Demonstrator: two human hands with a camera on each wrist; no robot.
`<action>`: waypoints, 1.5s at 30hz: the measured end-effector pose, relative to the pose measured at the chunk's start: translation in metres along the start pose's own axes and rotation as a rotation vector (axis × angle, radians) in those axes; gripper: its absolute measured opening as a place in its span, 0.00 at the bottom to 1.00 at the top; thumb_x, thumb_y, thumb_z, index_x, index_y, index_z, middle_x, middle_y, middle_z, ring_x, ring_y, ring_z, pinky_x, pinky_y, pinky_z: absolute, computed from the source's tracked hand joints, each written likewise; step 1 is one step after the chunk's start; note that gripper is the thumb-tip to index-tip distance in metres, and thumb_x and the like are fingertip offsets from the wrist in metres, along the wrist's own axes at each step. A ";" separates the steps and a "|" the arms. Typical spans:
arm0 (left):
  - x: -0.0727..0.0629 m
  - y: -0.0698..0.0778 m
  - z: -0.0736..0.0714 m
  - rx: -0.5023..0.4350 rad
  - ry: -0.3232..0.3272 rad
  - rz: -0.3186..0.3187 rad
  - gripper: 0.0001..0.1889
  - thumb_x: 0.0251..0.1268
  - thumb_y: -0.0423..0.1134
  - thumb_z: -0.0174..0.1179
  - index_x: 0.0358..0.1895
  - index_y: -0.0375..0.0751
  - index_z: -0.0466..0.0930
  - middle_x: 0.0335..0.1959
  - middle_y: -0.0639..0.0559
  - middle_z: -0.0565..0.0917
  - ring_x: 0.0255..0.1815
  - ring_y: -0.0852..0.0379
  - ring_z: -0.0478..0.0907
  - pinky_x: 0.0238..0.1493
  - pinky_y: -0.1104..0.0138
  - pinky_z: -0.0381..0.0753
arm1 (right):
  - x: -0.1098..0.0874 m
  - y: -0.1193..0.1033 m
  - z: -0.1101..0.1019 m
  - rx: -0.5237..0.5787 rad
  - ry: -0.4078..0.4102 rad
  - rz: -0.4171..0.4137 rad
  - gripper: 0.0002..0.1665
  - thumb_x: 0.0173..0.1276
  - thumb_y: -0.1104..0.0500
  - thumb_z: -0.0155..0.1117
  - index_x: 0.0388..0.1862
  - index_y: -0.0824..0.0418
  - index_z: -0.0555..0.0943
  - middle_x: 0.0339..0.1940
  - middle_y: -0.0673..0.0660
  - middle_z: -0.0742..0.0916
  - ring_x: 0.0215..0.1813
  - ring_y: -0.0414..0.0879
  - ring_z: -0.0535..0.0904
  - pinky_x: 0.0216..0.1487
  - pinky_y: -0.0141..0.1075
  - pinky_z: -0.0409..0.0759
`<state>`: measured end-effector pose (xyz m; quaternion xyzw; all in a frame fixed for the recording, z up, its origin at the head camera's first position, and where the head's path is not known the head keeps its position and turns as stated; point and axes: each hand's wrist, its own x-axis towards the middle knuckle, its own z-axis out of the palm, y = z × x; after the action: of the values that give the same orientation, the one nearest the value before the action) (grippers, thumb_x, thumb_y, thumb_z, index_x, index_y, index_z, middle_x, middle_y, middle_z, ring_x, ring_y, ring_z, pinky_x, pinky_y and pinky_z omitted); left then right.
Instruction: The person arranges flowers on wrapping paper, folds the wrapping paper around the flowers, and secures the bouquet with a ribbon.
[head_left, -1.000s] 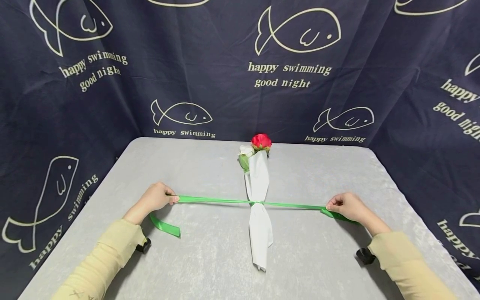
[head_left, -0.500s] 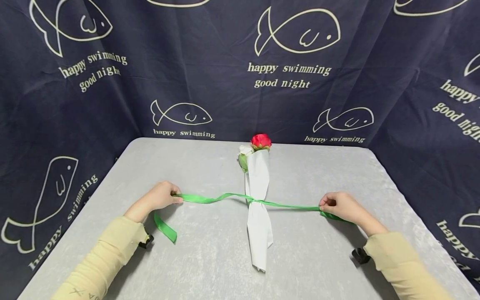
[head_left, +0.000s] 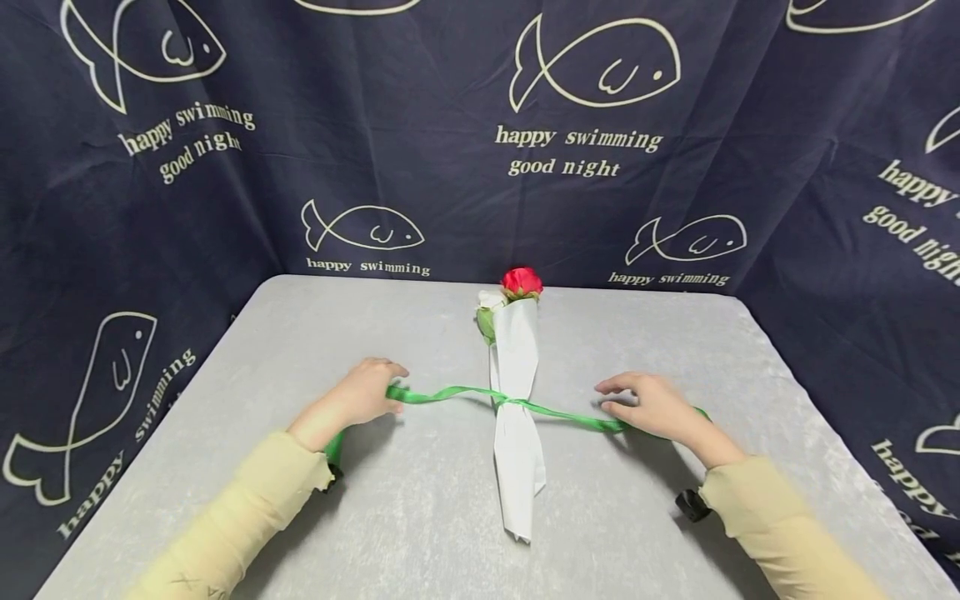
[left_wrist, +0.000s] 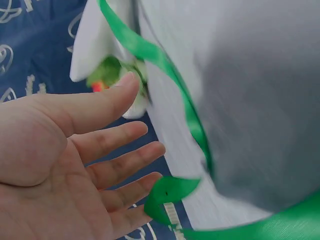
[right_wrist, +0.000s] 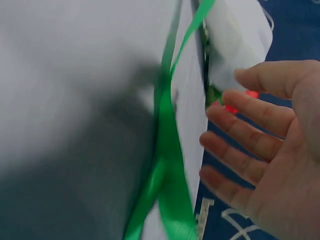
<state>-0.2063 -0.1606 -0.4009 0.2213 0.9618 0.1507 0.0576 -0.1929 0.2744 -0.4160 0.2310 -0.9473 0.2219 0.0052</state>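
A slim bouquet lies lengthwise mid-table in the head view, wrapped in white paper [head_left: 517,467], with a red flower [head_left: 522,283], a white flower [head_left: 491,300] and a green leaf [head_left: 487,323] at its far end. Round its narrowed waist runs a green ribbon [head_left: 442,395], knotted there, its ends stretching loosely to both sides. My left hand [head_left: 362,393] is over the left end, fingers spread and thumb apart in the left wrist view. My right hand [head_left: 652,408] hovers by the right ribbon end [right_wrist: 172,165], fingers extended and apart, holding nothing.
The table [head_left: 420,517] has a pale grey cloth. Dark blue curtains [head_left: 465,108] with fish drawings and lettering stand behind and on both sides. Black wrist devices [head_left: 692,505] hang below the sleeves.
Both hands have let go of the taut ribbon and moved inward toward the bouquet, fingers opening. The ribbon has gone slack and wavy on both sides.
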 end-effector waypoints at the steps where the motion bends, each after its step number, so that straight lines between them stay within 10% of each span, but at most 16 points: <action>1: 0.002 0.005 0.001 0.003 0.004 0.017 0.27 0.52 0.39 0.70 0.56 0.31 0.76 0.55 0.39 0.79 0.60 0.36 0.70 0.64 0.47 0.63 | 0.003 -0.004 0.003 0.015 -0.012 -0.023 0.16 0.63 0.57 0.65 0.49 0.60 0.83 0.46 0.57 0.86 0.49 0.55 0.81 0.49 0.50 0.78; 10: 0.029 0.034 0.019 -0.098 -0.040 0.121 0.20 0.63 0.37 0.61 0.57 0.34 0.76 0.55 0.43 0.80 0.62 0.43 0.70 0.64 0.54 0.66 | 0.025 -0.026 0.031 0.092 -0.141 -0.153 0.18 0.67 0.51 0.61 0.49 0.61 0.82 0.43 0.52 0.87 0.46 0.45 0.82 0.48 0.39 0.80; 17: 0.040 0.034 0.032 -0.232 -0.046 0.184 0.07 0.64 0.36 0.60 0.40 0.40 0.84 0.34 0.52 0.85 0.33 0.60 0.78 0.39 0.67 0.76 | 0.034 -0.029 0.043 0.221 -0.206 -0.146 0.10 0.67 0.53 0.61 0.35 0.58 0.84 0.25 0.47 0.83 0.25 0.33 0.71 0.28 0.29 0.71; 21: 0.039 0.033 0.031 -0.267 -0.022 0.176 0.05 0.61 0.36 0.62 0.30 0.41 0.85 0.26 0.54 0.83 0.22 0.63 0.67 0.28 0.71 0.68 | 0.034 -0.028 0.042 0.281 -0.211 -0.121 0.10 0.68 0.56 0.60 0.28 0.57 0.84 0.19 0.49 0.81 0.19 0.33 0.66 0.23 0.27 0.67; 35: 0.029 0.034 0.031 -0.173 0.043 0.063 0.03 0.56 0.36 0.65 0.30 0.43 0.88 0.30 0.53 0.87 0.29 0.60 0.81 0.36 0.66 0.79 | 0.028 -0.009 0.039 0.255 -0.164 -0.065 0.10 0.65 0.58 0.63 0.28 0.58 0.87 0.16 0.49 0.83 0.17 0.32 0.67 0.21 0.28 0.67; 45: 0.031 0.029 0.027 -0.248 -0.075 0.116 0.07 0.62 0.36 0.61 0.26 0.41 0.83 0.20 0.55 0.79 0.18 0.62 0.64 0.26 0.70 0.67 | 0.023 -0.008 0.033 0.289 -0.198 -0.054 0.10 0.67 0.55 0.61 0.29 0.58 0.86 0.19 0.50 0.83 0.20 0.35 0.70 0.24 0.28 0.71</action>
<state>-0.2178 -0.1148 -0.4191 0.2733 0.9186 0.2630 0.1114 -0.2073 0.2440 -0.4403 0.2756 -0.8948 0.3318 -0.1156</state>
